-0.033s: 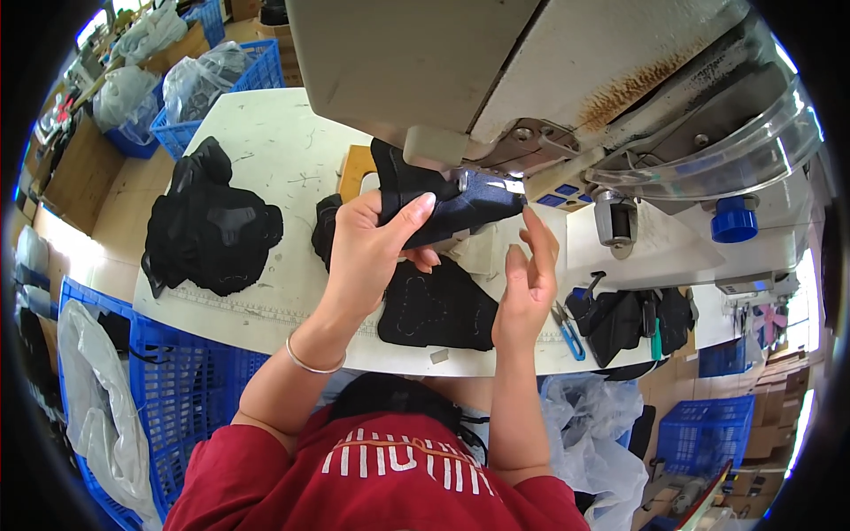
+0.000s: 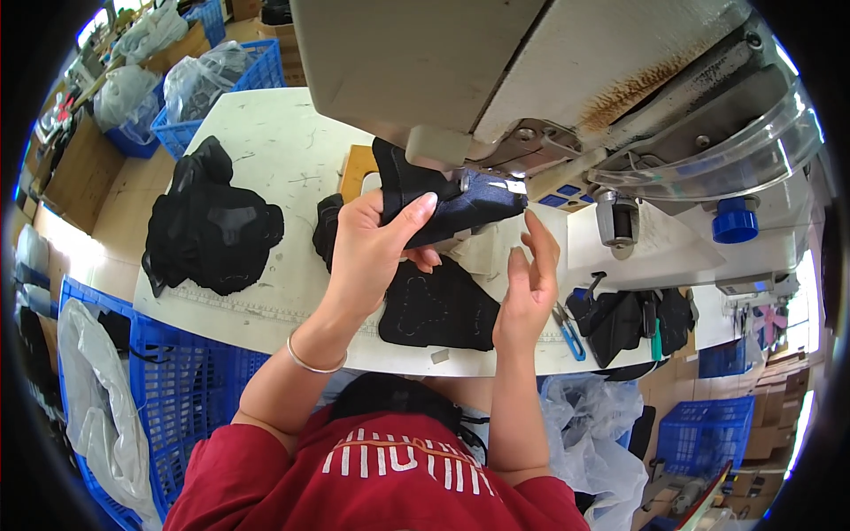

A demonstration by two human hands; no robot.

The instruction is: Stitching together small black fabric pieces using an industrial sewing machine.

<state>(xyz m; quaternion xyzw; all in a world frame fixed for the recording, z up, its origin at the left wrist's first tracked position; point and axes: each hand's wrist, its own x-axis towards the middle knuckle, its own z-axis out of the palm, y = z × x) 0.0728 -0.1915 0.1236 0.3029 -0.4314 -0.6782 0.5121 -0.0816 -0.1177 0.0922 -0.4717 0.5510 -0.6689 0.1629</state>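
Black fabric makes up the piece in work point(image 2: 482, 205), found under the head of the sewing machine point(image 2: 416, 66), above the far-middle part of the white table point(image 2: 297, 190). The left hand point(image 2: 376, 241) is closed on the piece's left part, thumb on top and fingers beneath; this grip appears chosen to keep the cloth steady while leaving its right part free under the light. The right hand point(image 2: 529, 288) is loosely open, fingers partly curled and gripping nothing visible, its index fingertip just beside the piece's right end; whether it touches cannot be told. It seems placed there to guide that end. Nearer on the table, between the forearms, lies a flat black panel point(image 2: 434, 314) with pale outlines, presumably kept within easy reach. A black bundle point(image 2: 217, 226) sits at the left, well apart from the hands, which probably leaves the middle clear for handling. Right of the right hand, blue-handled scissors point(image 2: 573, 341) rest at the near edge beside dark pieces point(image 2: 620, 326), a position likely suited to a quick right-hand pickup.
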